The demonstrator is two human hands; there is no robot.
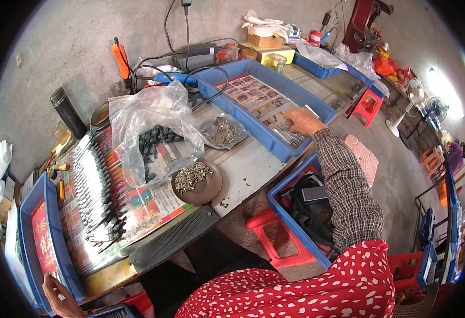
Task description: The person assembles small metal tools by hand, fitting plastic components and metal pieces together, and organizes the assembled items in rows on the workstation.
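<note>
At the lower left, my left hand [60, 297] is beside the near end of a narrow blue tray [57, 233] lined with red paper. Its fingers are loosely bent and apart, and I see nothing held. My right hand [302, 122] reaches into a long blue tray [261, 130] lined with printed paper. The fingers curl down at thin silver metal strips [289, 138] in the tray's near end; what lies between the fingertips is hidden. Left of that tray, a round brown dish [205, 191] holds small brass-coloured screws, next to a clear plastic bag [132, 116] of dark pieces.
A row of thin metal pieces with dark ends [97, 191] lies on the table. A small bag of metal bits [223, 132] sits mid-table. Below the right arm, a blue crate [291, 222] is beside a red stool [280, 246]. A black cylinder [68, 114] stands by the wall.
</note>
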